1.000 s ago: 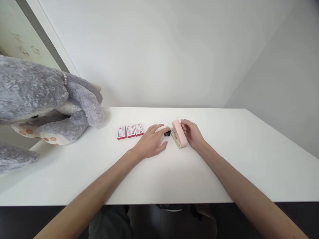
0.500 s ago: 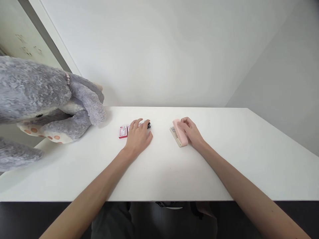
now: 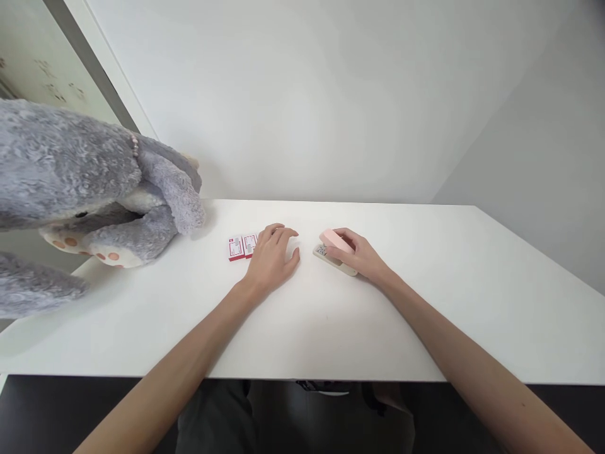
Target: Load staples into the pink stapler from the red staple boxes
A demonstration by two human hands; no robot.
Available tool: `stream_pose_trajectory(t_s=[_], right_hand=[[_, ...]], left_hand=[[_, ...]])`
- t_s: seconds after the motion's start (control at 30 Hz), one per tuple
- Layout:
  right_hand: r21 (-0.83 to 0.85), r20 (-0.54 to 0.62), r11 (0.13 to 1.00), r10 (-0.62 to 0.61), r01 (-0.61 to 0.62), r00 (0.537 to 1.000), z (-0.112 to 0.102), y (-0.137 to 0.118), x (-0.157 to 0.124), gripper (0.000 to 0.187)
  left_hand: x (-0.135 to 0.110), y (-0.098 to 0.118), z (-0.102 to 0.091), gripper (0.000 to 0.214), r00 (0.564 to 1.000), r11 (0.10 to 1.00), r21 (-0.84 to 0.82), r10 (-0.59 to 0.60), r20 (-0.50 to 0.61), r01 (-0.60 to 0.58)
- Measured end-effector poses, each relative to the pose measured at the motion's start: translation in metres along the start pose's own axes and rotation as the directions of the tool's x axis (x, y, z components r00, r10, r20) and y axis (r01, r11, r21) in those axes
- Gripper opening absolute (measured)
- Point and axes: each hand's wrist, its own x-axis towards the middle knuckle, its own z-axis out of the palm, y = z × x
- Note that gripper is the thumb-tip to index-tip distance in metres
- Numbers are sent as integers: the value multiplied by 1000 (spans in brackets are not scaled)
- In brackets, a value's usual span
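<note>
My right hand [image 3: 363, 257] is closed around the pink upper arm of a stapler [image 3: 336, 241]. The stapler's cream base lies on the white table [image 3: 326, 340], and its arm is tilted up from the base. My left hand [image 3: 270, 260] has its fingers apart and lightly bent, resting over the table to the left of the stapler. Just beyond its left side are a small red-and-white box [image 3: 235, 248] and a second such box [image 3: 249, 244], partly covered by the hand. Whatever lies under the left palm is hidden.
A large grey plush toy [image 3: 94, 183] sits at the left end of the table, with its limbs reaching over the tabletop. A white wall [image 3: 302, 101] rises behind the table, and a grey wall [image 3: 534, 151] stands to the right.
My right hand has turned the stapler so its front points more to the left, and now wraps its arm. My left hand has moved slightly right, covering a black object and uncovering more of the second box.
</note>
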Motion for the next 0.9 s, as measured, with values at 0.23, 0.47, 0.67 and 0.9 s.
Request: stream_pose_trajectory(t_s=[0.23, 0.47, 0.67, 0.9], right_hand=[[-63, 38, 983, -168, 170, 985, 7, 2, -2, 28], [-22, 78, 984, -175, 177, 982, 9, 1, -4, 30], [-14, 100, 988, -152, 154, 983, 10, 0, -5, 33], [21, 123, 986, -165, 164, 979, 7, 3, -3, 31]], left_hand=[[-2, 9, 6, 26, 1000, 969, -246, 13, -10, -15], [-1, 10, 9, 21, 998, 939, -343, 13, 63, 9], [0, 13, 6, 19, 999, 926, -377, 10, 48, 9], [0, 12, 7, 24, 998, 929, -369, 20, 67, 6]])
